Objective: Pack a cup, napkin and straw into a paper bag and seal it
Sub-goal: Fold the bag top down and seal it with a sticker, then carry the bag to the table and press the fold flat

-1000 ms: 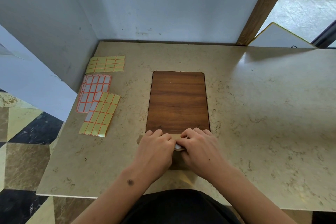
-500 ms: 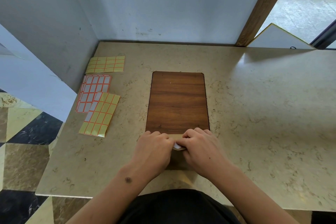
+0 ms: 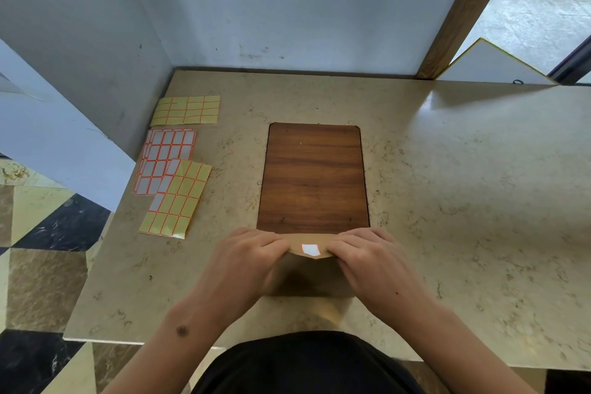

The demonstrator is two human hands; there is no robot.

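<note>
while both hands sat low in the middle of the frame, the left hand point(image 3: 248, 261) and right hand point(image 3: 372, 261) had their fingers curled over the folded top flap of the paper bag point(image 3: 311, 278), 1 at each end of the fold, holding it down. the bag lay flat on the marble table point(image 3: 447, 185), lower centre of the frame, its top edge just touching the near end of the wooden board point(image 3: 313, 179). a white sticker point(image 3: 311, 249) with a red border sat on the flap, between the 2 hands, in full view, neither hand covering it. cup, napkin and straw could not be seen; cannot tell if they were inside. left of the board, in the left middle of the frame, lay 3 label sheets: a yellow sheet point(image 3: 187, 110) farthest back, a white-label sheet point(image 3: 166, 160) below it, and another yellow sheet point(image 3: 177, 200) overlapping its lower right corner. grey wall point(image 3: 287, 3) behind the table, upper frame.
</note>
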